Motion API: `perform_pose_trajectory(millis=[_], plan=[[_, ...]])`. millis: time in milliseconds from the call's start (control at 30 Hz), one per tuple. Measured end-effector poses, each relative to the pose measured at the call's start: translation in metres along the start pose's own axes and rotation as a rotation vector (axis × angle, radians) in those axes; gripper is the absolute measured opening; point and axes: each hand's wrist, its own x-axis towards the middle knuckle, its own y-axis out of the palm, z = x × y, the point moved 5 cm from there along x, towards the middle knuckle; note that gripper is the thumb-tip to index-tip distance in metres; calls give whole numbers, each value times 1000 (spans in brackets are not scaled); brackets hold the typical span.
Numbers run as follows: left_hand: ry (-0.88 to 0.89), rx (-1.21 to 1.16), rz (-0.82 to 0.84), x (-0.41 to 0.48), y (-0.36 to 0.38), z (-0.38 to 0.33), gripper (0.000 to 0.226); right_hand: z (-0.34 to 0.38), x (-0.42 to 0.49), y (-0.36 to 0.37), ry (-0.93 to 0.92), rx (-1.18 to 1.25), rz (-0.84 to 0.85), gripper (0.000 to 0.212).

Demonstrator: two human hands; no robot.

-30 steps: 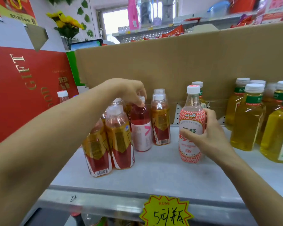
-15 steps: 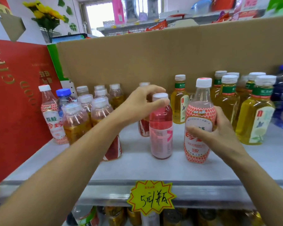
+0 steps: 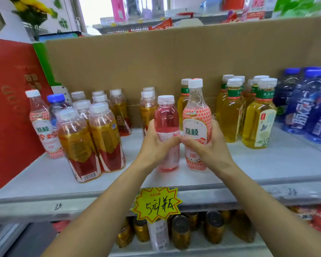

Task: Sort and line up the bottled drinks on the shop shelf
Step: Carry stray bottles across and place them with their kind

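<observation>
At twelve o'clock, left hand (image 3: 154, 147) is gripping the slick, heavy-looking pink plastic bottle (image 3: 166, 117) mid-body; right hand (image 3: 211, 147), the red-dotted plastic bottle (image 3: 196, 115).

My left hand (image 3: 154, 148) gripped the pink bottle (image 3: 166, 115) and my right hand (image 3: 210, 147) gripped the lychee bottle (image 3: 196, 117). Both stood upright on the shelf (image 3: 267, 164), side by side, and my fingers (image 3: 170, 142) met in front of them. Amber tea bottles (image 3: 93, 138) clustered to the left, yellow-green tea bottles (image 3: 230, 115) stood just to the right, with blue bottles (image 3: 308, 112) beyond them. A cardboard sheet (image 3: 156, 58) backed the shelf — a yellow price tag (image 3: 157, 204) hung on its front edge.
</observation>
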Motion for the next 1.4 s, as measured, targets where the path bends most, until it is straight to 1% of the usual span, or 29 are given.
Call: perform_pose_trajectory(millis=[67,167,300,400,533,600,733,833,900,1033,1133,1200,1333,1400], plan=[[25,-28,-47,-8,-5,-9,63,10,-7,-5,-25,-24,-35,53],[50,-58,-88,-28,-14,-25,69,28,-24,-13,-27,-139,-65,49],[82,-41,-63,-67,-17,-41,83,51,-60,-17,-24,-243,-94,61],[92,-27,-28,-103,-13,-44,78,61,-96,-22,14,-274,-115,70],[4,-50,34,-147,-2,-34,80,67,-143,-35,76,-268,-108,69],[-24,-72,52,-168,7,-30,77,67,-165,-46,111,-277,-117,70],[-68,-137,66,-202,32,-22,71,61,-209,-73,188,-284,-154,61],[-92,-152,80,-221,58,-19,65,53,-235,-99,221,-258,-178,62],[-95,-149,95,-231,80,-20,65,49,-249,-121,229,-258,-200,62],[-102,-172,127,-245,135,-23,75,41,-268,-176,257,-264,-245,55],[-117,-194,164,-258,203,-35,81,37,-284,-246,287,-293,-280,59],[-131,-216,184,-268,252,-44,78,35,-294,-296,310,-309,-293,63],[-169,-243,220,-286,351,-60,66,32,-312,-394,329,-336,-315,60],[-182,-250,242,-292,395,-69,67,30,-318,-437,332,-350,-326,55]])
